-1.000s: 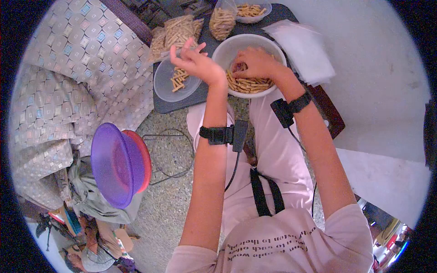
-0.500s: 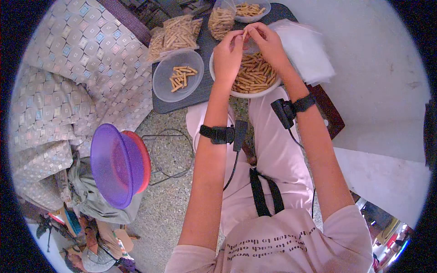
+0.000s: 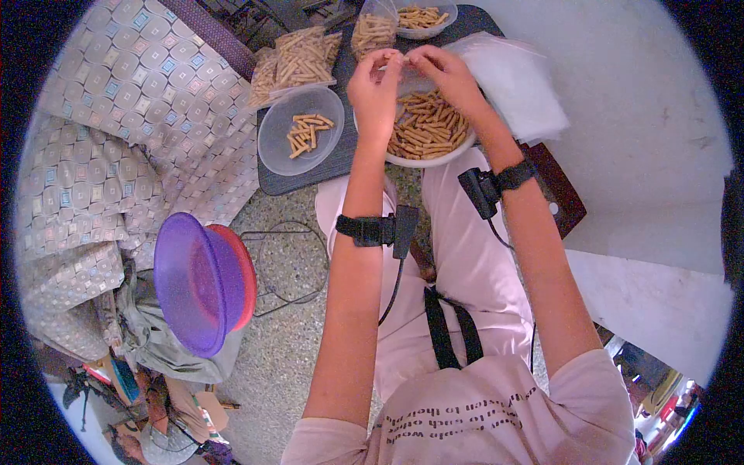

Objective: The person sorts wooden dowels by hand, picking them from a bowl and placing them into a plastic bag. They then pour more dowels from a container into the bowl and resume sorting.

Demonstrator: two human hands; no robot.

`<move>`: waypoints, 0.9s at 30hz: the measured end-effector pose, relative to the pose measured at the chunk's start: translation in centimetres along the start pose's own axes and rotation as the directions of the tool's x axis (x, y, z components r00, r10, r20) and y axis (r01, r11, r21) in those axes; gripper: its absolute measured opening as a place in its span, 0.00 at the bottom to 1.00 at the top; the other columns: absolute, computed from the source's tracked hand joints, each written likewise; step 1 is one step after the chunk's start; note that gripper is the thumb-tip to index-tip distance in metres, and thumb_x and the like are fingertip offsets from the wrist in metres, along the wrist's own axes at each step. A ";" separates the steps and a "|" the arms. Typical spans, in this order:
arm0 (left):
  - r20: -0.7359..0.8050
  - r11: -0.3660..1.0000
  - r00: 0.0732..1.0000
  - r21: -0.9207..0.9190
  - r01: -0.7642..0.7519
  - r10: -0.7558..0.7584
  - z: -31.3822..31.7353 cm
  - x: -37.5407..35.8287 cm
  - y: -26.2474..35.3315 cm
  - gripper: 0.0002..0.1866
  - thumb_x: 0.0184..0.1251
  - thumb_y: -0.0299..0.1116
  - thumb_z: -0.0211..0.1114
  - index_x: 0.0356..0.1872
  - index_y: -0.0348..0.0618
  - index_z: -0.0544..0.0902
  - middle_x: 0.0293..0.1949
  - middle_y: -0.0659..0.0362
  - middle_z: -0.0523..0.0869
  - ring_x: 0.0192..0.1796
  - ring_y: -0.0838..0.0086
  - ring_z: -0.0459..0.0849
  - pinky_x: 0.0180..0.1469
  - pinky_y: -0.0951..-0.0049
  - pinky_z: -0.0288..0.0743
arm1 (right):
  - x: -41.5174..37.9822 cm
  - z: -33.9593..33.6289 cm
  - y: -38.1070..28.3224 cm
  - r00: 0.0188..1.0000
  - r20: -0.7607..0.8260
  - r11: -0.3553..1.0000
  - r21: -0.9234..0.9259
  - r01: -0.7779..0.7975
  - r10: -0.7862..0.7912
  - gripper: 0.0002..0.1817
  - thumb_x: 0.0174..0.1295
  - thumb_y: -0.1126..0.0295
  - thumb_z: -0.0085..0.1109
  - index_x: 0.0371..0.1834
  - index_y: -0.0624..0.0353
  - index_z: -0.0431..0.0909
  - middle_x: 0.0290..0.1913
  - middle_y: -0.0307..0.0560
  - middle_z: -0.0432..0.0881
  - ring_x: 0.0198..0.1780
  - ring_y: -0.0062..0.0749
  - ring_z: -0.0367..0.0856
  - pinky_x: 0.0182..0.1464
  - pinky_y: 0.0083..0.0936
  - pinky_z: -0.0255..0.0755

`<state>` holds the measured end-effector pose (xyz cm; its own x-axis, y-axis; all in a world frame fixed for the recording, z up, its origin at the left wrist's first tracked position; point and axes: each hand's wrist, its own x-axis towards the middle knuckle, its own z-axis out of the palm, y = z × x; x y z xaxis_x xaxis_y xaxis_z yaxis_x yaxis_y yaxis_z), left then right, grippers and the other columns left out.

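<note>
My left hand is closed, thumb and fingers pinched together over the left rim of a white bowl. My right hand faces it with its fingertips pinched too, over the bowl's far side. Between the two sets of fingertips is something small and pale that I cannot make out. Many brown stick snacks fill the bowl below. To the left, a clear plastic bowl holds several lighter stick snacks. My wrists and forearms hide part of the white bowl's rim.
Filled clear bags lie at the table's back left, with another filled bag beside a second clear bowl. Flat plastic bags are stacked at right. Purple and red basins stand left of my legs. A person sits far lower left.
Both hands have shifted slightly left. Their fingertips have moved a little apart, and the small brown piece visible between them before no longer shows clearly.
</note>
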<state>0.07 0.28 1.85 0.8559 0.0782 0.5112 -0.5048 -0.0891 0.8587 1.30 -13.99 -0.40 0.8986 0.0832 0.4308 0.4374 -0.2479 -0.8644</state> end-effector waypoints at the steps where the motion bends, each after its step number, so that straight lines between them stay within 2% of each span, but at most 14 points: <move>1: -0.017 0.999 1.000 -0.030 0.021 -0.021 0.0 0.1 -0.2 0.08 0.63 0.32 0.62 0.38 0.37 0.80 0.29 0.59 0.83 0.31 0.79 0.80 0.34 0.79 0.73 | -0.2 -0.1 -0.3 0.998 0.066 1.000 -0.016 -0.007 0.008 0.15 0.65 0.61 0.53 0.43 0.63 0.78 0.38 0.39 0.81 0.41 0.21 0.75 0.48 0.20 0.68; 5: -0.140 0.954 0.975 -0.271 0.129 -0.171 -1.0 0.2 -1.0 0.10 0.68 0.32 0.56 0.46 0.38 0.75 0.26 0.60 0.80 0.25 0.80 0.74 0.26 0.79 0.68 | -0.5 0.6 -0.5 0.984 0.172 0.980 -0.197 -0.014 0.049 0.16 0.64 0.59 0.53 0.42 0.62 0.79 0.37 0.42 0.82 0.40 0.29 0.77 0.47 0.24 0.69; 8: -0.386 0.949 0.917 -0.315 -0.024 -0.105 -1.5 0.3 -1.5 0.11 0.71 0.30 0.51 0.51 0.41 0.70 0.23 0.60 0.78 0.22 0.80 0.70 0.24 0.78 0.64 | -0.9 1.1 -0.1 0.982 0.186 0.898 -0.436 0.057 0.028 0.18 0.61 0.54 0.54 0.41 0.58 0.80 0.41 0.44 0.82 0.44 0.37 0.78 0.49 0.33 0.68; 11: -0.599 0.971 0.797 -0.227 -0.075 -0.079 -1.4 0.2 -0.8 0.10 0.71 0.30 0.47 0.50 0.41 0.70 0.25 0.58 0.79 0.22 0.79 0.70 0.26 0.78 0.65 | -2.1 1.4 -1.1 0.905 0.407 0.704 -0.679 0.209 0.124 0.21 0.56 0.48 0.56 0.40 0.52 0.82 0.44 0.46 0.81 0.49 0.44 0.76 0.53 0.43 0.65; 14: -0.569 0.970 0.818 -0.237 -0.059 -0.089 -1.6 0.0 0.3 0.11 0.71 0.30 0.44 0.49 0.42 0.71 0.26 0.58 0.80 0.23 0.79 0.71 0.29 0.77 0.66 | -2.0 1.7 -1.1 0.850 0.467 0.709 -0.684 0.172 0.244 0.22 0.54 0.44 0.55 0.40 0.49 0.82 0.43 0.45 0.80 0.51 0.44 0.75 0.54 0.49 0.62; 17: -0.471 0.974 0.881 -0.220 -0.062 -0.051 -2.0 -0.5 0.5 0.12 0.71 0.31 0.46 0.49 0.41 0.72 0.33 0.56 0.81 0.31 0.76 0.76 0.30 0.79 0.67 | -1.6 1.8 0.2 0.822 0.503 0.669 -0.711 0.217 0.268 0.19 0.58 0.48 0.53 0.41 0.49 0.81 0.41 0.47 0.79 0.50 0.46 0.75 0.54 0.47 0.63; 18: -0.455 0.980 0.871 0.009 -0.201 0.183 -2.6 -0.9 0.7 0.12 0.70 0.31 0.46 0.49 0.41 0.73 0.35 0.55 0.80 0.35 0.75 0.77 0.31 0.79 0.68 | -1.6 2.1 0.4 0.828 0.499 0.646 -0.726 0.238 0.255 0.19 0.59 0.49 0.52 0.41 0.50 0.81 0.42 0.48 0.79 0.50 0.47 0.75 0.54 0.46 0.64; 20: -0.275 0.781 0.760 0.435 -0.448 0.589 -5.1 -2.5 1.5 0.12 0.70 0.30 0.47 0.49 0.40 0.74 0.40 0.53 0.80 0.42 0.72 0.78 0.34 0.79 0.69 | -1.4 2.6 0.6 0.838 0.496 0.593 -0.753 0.285 0.228 0.17 0.61 0.52 0.50 0.40 0.52 0.80 0.43 0.50 0.79 0.50 0.48 0.75 0.53 0.44 0.65; 21: -0.354 0.825 0.794 0.480 -0.298 0.493 -7.7 -4.0 1.3 0.14 0.69 0.33 0.48 0.52 0.39 0.72 0.44 0.52 0.79 0.47 0.68 0.77 0.39 0.75 0.70 | -1.5 2.5 1.1 0.846 0.509 0.668 -0.687 0.287 0.159 0.17 0.61 0.53 0.50 0.41 0.53 0.80 0.43 0.51 0.79 0.50 0.49 0.75 0.53 0.43 0.66; 22: -0.461 0.888 0.788 0.399 -0.226 0.408 -9.7 -6.2 2.3 0.18 0.69 0.37 0.48 0.55 0.39 0.69 0.48 0.52 0.78 0.51 0.66 0.76 0.45 0.71 0.68 | -1.7 2.3 2.0 0.846 0.525 0.739 -0.605 0.295 0.092 0.17 0.62 0.54 0.49 0.41 0.54 0.79 0.43 0.52 0.79 0.49 0.50 0.75 0.52 0.42 0.66; 23: -0.560 0.939 0.766 0.302 -0.165 0.315 -11.8 -8.3 3.4 0.22 0.68 0.41 0.49 0.58 0.39 0.67 0.52 0.51 0.77 0.55 0.64 0.75 0.51 0.66 0.67 | -2.0 2.4 2.6 0.838 0.545 0.806 -0.507 0.307 0.024 0.17 0.63 0.54 0.49 0.41 0.55 0.79 0.43 0.52 0.79 0.49 0.50 0.75 0.52 0.41 0.67; 24: -0.659 0.972 0.719 0.091 -0.216 0.221 -13.3 -10.1 5.2 0.27 0.67 0.45 0.49 0.61 0.39 0.64 0.56 0.51 0.75 0.57 0.63 0.74 0.58 0.62 0.63 | -2.3 2.6 2.5 0.832 0.555 0.762 -0.550 0.340 0.029 0.18 0.63 0.54 0.49 0.41 0.56 0.79 0.43 0.52 0.79 0.48 0.51 0.75 0.52 0.41 0.67; 26: -0.714 0.960 0.643 0.187 -0.206 0.278 -18.1 -14.2 3.7 0.30 0.66 0.49 0.47 0.63 0.39 0.60 0.58 0.50 0.73 0.59 0.62 0.72 0.62 0.60 0.58 | -2.0 2.7 1.3 0.814 0.580 0.672 -0.613 0.415 0.027 0.19 0.64 0.54 0.48 0.42 0.58 0.78 0.43 0.53 0.79 0.47 0.51 0.75 0.51 0.40 0.68; 27: -0.737 0.951 0.602 0.247 -0.185 0.308 -20.7 -17.0 2.8 0.32 0.66 0.51 0.47 0.64 0.39 0.58 0.59 0.50 0.72 0.61 0.62 0.71 0.64 0.59 0.55 | -1.8 3.4 0.0 0.801 0.588 0.704 -0.616 0.354 0.113 0.19 0.64 0.54 0.48 0.42 0.58 0.77 0.44 0.53 0.79 0.47 0.50 0.75 0.51 0.40 0.68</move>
<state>-18.21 19.21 -3.63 0.2765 0.7511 0.5995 -0.6107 -0.3443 0.7131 -0.20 -10.84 -2.01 0.7893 0.6066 0.0952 0.6042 -0.7396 -0.2966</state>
